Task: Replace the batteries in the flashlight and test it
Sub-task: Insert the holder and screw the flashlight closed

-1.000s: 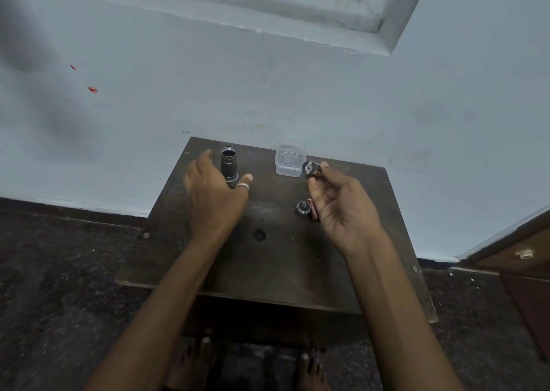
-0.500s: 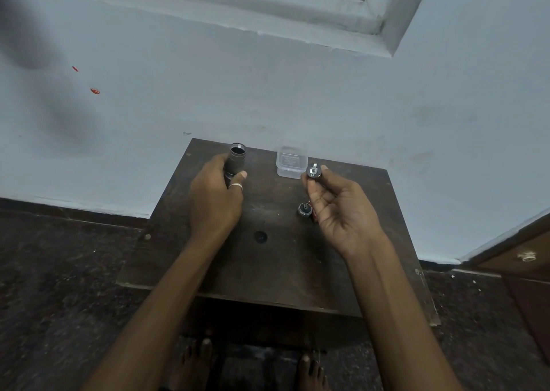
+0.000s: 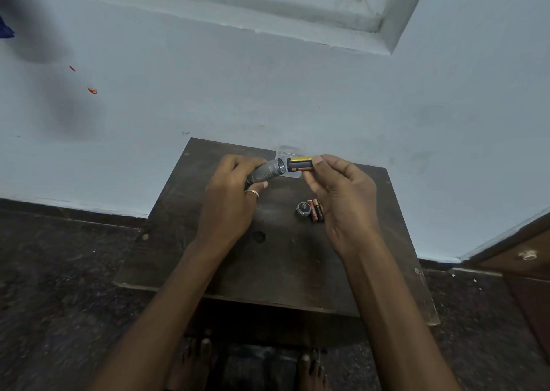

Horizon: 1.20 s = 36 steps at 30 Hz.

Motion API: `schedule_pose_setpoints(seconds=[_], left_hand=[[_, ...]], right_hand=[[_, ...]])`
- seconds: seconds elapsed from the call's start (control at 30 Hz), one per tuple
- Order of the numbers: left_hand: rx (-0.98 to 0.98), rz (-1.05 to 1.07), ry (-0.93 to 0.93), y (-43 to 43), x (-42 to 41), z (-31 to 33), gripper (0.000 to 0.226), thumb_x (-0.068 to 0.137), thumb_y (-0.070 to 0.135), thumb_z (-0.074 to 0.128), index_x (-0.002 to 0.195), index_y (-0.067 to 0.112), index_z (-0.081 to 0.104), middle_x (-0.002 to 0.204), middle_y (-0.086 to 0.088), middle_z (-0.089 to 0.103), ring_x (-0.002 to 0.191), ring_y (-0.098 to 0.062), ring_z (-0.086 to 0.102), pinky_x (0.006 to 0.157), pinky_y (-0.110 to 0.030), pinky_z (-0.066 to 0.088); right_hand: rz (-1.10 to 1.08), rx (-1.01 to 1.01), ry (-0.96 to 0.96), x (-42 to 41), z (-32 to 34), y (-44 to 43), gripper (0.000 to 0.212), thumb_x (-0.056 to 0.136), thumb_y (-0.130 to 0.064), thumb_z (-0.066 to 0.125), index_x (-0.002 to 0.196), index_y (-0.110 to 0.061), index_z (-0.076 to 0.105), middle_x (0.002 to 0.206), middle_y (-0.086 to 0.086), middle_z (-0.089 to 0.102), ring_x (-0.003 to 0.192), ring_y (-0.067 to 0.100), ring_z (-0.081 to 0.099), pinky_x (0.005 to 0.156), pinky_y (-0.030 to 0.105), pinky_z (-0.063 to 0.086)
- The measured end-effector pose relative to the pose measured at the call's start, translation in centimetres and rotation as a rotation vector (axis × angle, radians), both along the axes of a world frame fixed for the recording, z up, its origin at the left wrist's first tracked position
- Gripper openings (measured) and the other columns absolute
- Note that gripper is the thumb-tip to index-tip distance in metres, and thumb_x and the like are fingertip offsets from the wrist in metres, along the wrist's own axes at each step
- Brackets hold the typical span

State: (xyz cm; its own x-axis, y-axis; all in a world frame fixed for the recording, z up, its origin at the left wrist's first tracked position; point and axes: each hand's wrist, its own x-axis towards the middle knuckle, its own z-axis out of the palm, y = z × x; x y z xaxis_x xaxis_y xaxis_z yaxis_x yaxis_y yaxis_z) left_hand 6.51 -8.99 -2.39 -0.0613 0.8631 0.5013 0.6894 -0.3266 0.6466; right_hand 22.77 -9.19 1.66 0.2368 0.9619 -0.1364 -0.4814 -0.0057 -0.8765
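My left hand [image 3: 229, 203] grips a grey metal flashlight body [image 3: 268, 171], tilted with its open threaded end pointing right. My right hand [image 3: 342, 194] pinches a battery holder [image 3: 300, 164] loaded with yellow-and-black batteries, held level with its left end right at the flashlight's open mouth. On the dark wooden table [image 3: 268, 265] lie the round flashlight cap [image 3: 303, 209] and a few loose red-brown batteries [image 3: 316, 210], just left of my right palm.
A small clear plastic box [image 3: 287, 151] sits at the table's far edge, mostly hidden behind the flashlight and holder. The table stands against a pale blue wall. A wooden cabinet [image 3: 520, 259] is at the right. Bare feet show below the table's near edge.
My left hand lifted the flashlight body off the table and tipped it sideways. My right hand turned the battery holder level and brought it up to the open end.
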Motion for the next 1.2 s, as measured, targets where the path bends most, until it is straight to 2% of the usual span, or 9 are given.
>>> schedule_pose_setpoints(seconds=[0.23, 0.33, 0.43, 0.6, 0.7, 0.77, 0.9, 1.0, 1.2], left_hand=[[0.007, -0.021, 0.056, 0.1, 0.2, -0.1, 0.037, 0.083, 0.008, 0.074, 0.118, 0.016, 0.068, 0.106, -0.004, 0.058, 0.088, -0.016, 0.054, 0.076, -0.030, 0.047], [0.003, -0.020, 0.065, 0.1, 0.2, -0.1, 0.037, 0.082, 0.009, 0.075, 0.118, 0.015, 0.069, 0.106, -0.005, 0.059, 0.089, -0.018, 0.056, 0.076, -0.032, 0.049], [0.008, -0.021, 0.074, 0.0, 0.4, -0.1, 0.037, 0.082, 0.010, 0.076, 0.118, 0.016, 0.068, 0.106, -0.004, 0.059, 0.087, -0.015, 0.055, 0.076, -0.029, 0.048], [0.004, -0.024, 0.071, -0.1, 0.5, -0.2, 0.038, 0.082, 0.011, 0.076, 0.119, 0.017, 0.068, 0.108, -0.004, 0.060, 0.088, -0.010, 0.051, 0.077, -0.026, 0.045], [-0.015, -0.015, 0.044, -0.1, 0.3, -0.2, 0.038, 0.083, 0.010, 0.074, 0.119, 0.018, 0.067, 0.109, -0.003, 0.060, 0.091, -0.013, 0.055, 0.080, -0.022, 0.041], [-0.023, -0.009, 0.036, 0.0, 0.1, -0.2, 0.037, 0.083, 0.010, 0.074, 0.120, 0.017, 0.068, 0.108, -0.004, 0.060, 0.091, -0.014, 0.056, 0.079, -0.020, 0.038], [-0.036, 0.000, 0.025, -0.1, 0.1, -0.1, 0.037, 0.084, 0.011, 0.074, 0.121, 0.016, 0.067, 0.108, -0.006, 0.061, 0.093, -0.019, 0.057, 0.080, -0.023, 0.041], [-0.042, 0.001, 0.027, -0.2, 0.3, 0.0, 0.037, 0.084, 0.012, 0.074, 0.121, 0.015, 0.067, 0.109, -0.006, 0.061, 0.094, -0.019, 0.058, 0.081, -0.024, 0.041], [-0.046, -0.006, 0.028, -0.2, 0.4, 0.1, 0.037, 0.085, 0.012, 0.073, 0.121, 0.016, 0.067, 0.109, -0.005, 0.061, 0.093, -0.019, 0.058, 0.081, -0.028, 0.045]], right_hand=[[-0.031, 0.027, -0.236, -0.1, -0.1, -0.2, 0.024, 0.090, -0.003, 0.073, 0.110, 0.006, 0.065, 0.091, 0.013, 0.071, 0.085, 0.017, 0.072, 0.078, 0.021, 0.060], [-0.073, 0.045, -0.459, 0.0, -0.3, 0.0, 0.018, 0.087, -0.009, 0.076, 0.103, -0.003, 0.069, 0.094, 0.011, 0.075, 0.089, 0.020, 0.075, 0.085, 0.033, 0.061], [-0.087, 0.064, -0.696, -0.2, -0.5, 0.0, 0.014, 0.084, -0.019, 0.080, 0.096, -0.014, 0.074, 0.092, -0.002, 0.078, 0.088, 0.010, 0.075, 0.088, 0.038, 0.060], [-0.083, 0.133, -0.879, 0.2, -0.7, 0.2, 0.013, 0.088, -0.029, 0.075, 0.098, -0.021, 0.076, 0.086, -0.015, 0.076, 0.081, -0.007, 0.070, 0.080, 0.020, 0.056], [-0.026, 0.104, -1.140, 1.8, -1.1, 0.6, 0.008, 0.089, -0.023, 0.071, 0.095, -0.021, 0.077, 0.081, -0.021, 0.070, 0.080, -0.016, 0.063, 0.072, 0.002, 0.041], [0.072, 0.058, -1.332, 2.6, -1.5, 0.6, 0.010, 0.089, -0.022, 0.072, 0.097, -0.020, 0.077, 0.089, -0.014, 0.071, 0.089, -0.005, 0.065, 0.073, 0.007, 0.037], [0.294, 0.013, -1.637, 3.0, -2.3, 0.7, 0.033, 0.084, -0.030, 0.078, 0.116, -0.019, 0.074, 0.118, 0.011, 0.065, 0.116, 0.031, 0.055, 0.091, 0.029, 0.039], [0.347, -0.013, -1.749, 2.7, -3.0, 0.8, 0.038, 0.085, -0.034, 0.076, 0.121, -0.021, 0.071, 0.118, 0.009, 0.058, 0.118, 0.032, 0.047, 0.092, 0.033, 0.038], [0.360, 0.042, -1.788, 2.3, -4.0, 0.8, 0.018, 0.089, -0.025, 0.070, 0.100, -0.011, 0.068, 0.107, 0.009, 0.054, 0.106, 0.032, 0.046, 0.082, 0.031, 0.034]])
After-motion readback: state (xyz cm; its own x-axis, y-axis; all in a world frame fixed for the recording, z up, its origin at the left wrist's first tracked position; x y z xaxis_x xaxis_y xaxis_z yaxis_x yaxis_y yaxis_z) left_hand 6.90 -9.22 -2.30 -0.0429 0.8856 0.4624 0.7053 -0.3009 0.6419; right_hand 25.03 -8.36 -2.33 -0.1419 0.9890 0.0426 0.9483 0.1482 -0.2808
